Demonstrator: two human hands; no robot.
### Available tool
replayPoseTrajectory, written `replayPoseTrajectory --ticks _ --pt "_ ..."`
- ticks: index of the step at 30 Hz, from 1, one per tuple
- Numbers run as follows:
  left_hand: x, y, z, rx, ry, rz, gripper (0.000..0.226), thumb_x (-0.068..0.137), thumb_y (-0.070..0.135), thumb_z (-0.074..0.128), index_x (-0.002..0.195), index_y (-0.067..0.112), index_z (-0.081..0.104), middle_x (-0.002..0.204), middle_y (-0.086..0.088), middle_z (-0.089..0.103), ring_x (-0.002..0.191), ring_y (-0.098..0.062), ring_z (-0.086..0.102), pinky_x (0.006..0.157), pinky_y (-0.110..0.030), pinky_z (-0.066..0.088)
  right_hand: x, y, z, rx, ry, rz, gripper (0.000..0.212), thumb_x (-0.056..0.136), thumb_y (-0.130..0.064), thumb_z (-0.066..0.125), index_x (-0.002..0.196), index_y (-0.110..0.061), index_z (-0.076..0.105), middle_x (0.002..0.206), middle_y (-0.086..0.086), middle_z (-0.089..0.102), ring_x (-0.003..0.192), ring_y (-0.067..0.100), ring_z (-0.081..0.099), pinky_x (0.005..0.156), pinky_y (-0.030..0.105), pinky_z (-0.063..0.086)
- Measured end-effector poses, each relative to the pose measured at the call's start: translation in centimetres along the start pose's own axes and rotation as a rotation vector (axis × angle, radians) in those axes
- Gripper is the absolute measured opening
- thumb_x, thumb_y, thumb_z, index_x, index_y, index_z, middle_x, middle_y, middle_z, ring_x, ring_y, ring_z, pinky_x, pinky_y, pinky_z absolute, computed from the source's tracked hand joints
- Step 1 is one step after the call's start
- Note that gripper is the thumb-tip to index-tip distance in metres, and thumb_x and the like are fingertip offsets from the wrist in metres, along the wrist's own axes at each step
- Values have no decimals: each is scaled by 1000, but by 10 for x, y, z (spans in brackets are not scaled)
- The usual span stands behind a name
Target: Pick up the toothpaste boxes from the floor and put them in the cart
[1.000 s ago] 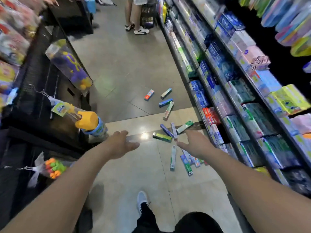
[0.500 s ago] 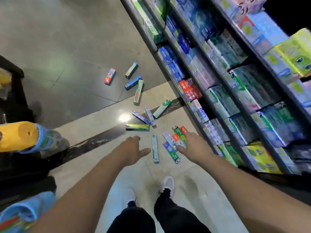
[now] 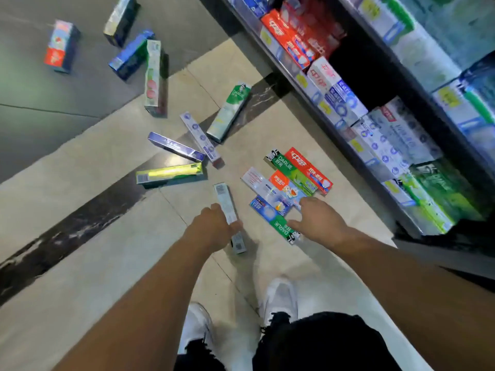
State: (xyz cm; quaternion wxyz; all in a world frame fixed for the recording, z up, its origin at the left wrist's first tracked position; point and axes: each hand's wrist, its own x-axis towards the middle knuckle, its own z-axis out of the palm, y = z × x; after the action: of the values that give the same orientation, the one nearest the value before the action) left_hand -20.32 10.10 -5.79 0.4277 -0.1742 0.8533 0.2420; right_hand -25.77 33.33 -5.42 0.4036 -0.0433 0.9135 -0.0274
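Several toothpaste boxes lie scattered on the tiled floor. My left hand (image 3: 214, 228) grips a long grey-white box (image 3: 224, 200) at its near half, thumb on one side and fingers on the other. My right hand (image 3: 318, 220) reaches over a flat pile of boxes (image 3: 292, 178), its fingertips touching a blue-white box (image 3: 267, 210) and its thumb next to a green Darlie box (image 3: 281, 227). Farther out lie a yellow-green box (image 3: 168, 174), a purple box (image 3: 175, 147) and another green Darlie box (image 3: 230, 113). No cart is in view.
A low shelf (image 3: 375, 129) packed with toothpaste boxes runs along the right, close to the pile. More boxes lie at the far left, among them a red-blue box (image 3: 60, 46). My white shoes (image 3: 281, 295) stand just behind my hands.
The view has dropped close to the floor. Both hands came down to the boxes: the left one took hold of the grey-white box, the right one reached the pile.
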Motion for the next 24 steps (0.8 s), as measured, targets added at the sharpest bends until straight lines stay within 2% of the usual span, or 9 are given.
replayPoseTrajectory --ticks 3,5,8,10,13,16,18,20,24 --pt "57 -4 33 -8 -29 -20 65 93 55 56 133 5 43 128 -17 52 112 -32 55 84 -38 47 42 19 38 -25 -27 10 60 83 -55 67 118 -9 53 115 12 60 107 29 59 84 37 51" --pt "89 -10 49 8 -25 -29 64 91 56 57 131 8 48 126 -16 53 107 -31 55 88 -40 50 66 25 59 -45 -58 -17 57 81 -57 69 113 -12 55 112 8 62 104 26 61 79 34 50" --pt "123 -14 64 101 -25 -8 51 95 53 51 128 14 60 123 -13 53 113 -30 55 96 -42 50 90 32 83 -113 -99 -64 59 75 -67 69 104 -17 57 103 3 62 96 22 63 70 30 47" --pt "138 -15 69 148 -25 29 49 96 53 47 118 15 69 114 -11 57 106 -28 58 91 -41 53 102 34 96 -169 -74 -93 60 71 -72 68 99 -20 56 99 0 63 93 20 64 68 28 46" --pt "153 -17 74 153 3 -41 67 83 64 44 109 5 63 92 -7 49 99 -28 58 76 -37 51 110 31 106 -220 -3 -104 58 71 -74 66 91 -22 48 95 -1 64 87 18 62 65 27 41" --pt "163 -21 82 116 5 -105 86 61 74 36 108 10 67 85 -3 41 86 -25 57 71 -36 52 112 26 113 -187 95 -74 61 69 -72 69 96 -21 48 99 -1 64 91 17 63 66 26 40" --pt "163 -21 85 57 -3 -149 86 63 78 47 116 12 62 89 -2 42 85 -25 59 74 -39 58 113 25 122 -134 107 -39 70 66 -70 73 107 -19 48 103 0 63 97 18 64 69 27 44" --pt "158 -19 88 -26 12 -183 82 73 71 62 125 9 49 96 -4 48 92 -28 62 77 -41 59 113 24 132 -102 101 -18 74 67 -62 77 116 -17 43 108 1 63 99 21 66 72 30 49" --pt "154 -17 99 -152 45 -243 87 78 60 71 131 7 25 116 -13 56 97 -32 66 75 -47 61 110 27 134 -115 63 -60 65 75 -45 74 122 -16 40 110 3 65 98 23 67 74 31 51"
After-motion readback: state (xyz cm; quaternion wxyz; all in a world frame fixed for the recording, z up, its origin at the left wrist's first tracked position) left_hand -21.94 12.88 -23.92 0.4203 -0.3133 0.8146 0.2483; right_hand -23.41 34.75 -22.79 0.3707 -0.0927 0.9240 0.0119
